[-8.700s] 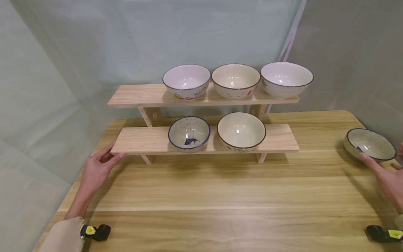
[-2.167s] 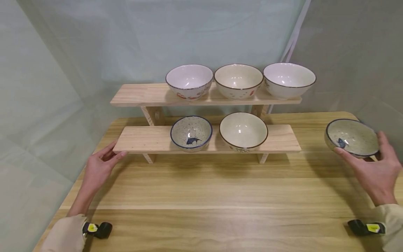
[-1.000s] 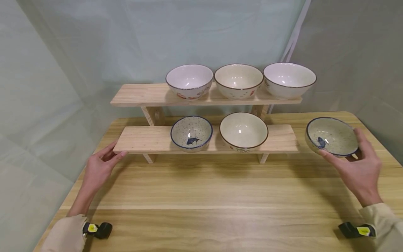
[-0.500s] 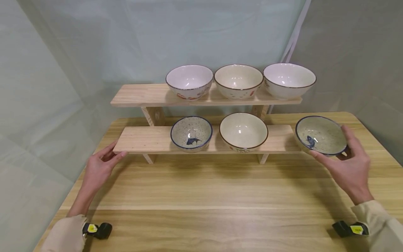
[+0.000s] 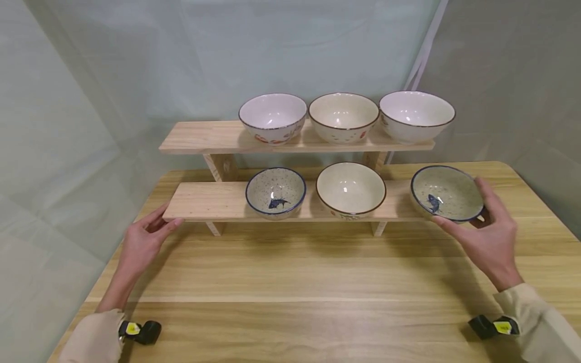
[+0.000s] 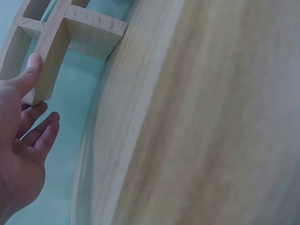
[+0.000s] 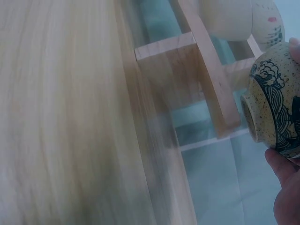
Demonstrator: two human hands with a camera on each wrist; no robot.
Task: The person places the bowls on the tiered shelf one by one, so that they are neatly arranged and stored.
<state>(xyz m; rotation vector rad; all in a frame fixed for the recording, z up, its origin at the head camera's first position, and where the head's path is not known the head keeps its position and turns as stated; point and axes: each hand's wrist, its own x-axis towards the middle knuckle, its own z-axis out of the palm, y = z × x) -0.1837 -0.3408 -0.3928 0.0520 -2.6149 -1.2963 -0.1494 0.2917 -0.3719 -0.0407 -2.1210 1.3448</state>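
Note:
My right hand grips a speckled bowl with a blue rim and a blue fish inside. Thumb at the near rim, fingers at the right side, it holds the bowl over the right end of the lower shelf. The right wrist view shows the bowl's foot apart from the board, and blue waves on its outside. At the left end of the wooden two-tier shelf, my left hand pinches the lower board between thumb and fingers. A matching fish bowl and a cream bowl sit on that board.
On the upper board stand a white bowl, a cream bowl and another white bowl, close side by side. The shelf stands on a wooden table. Pale cloth hangs behind.
My right hand has lifted the speckled bowl from the table at the far right and carried it left to the lower shelf's right end. The left hand has stayed on the shelf.

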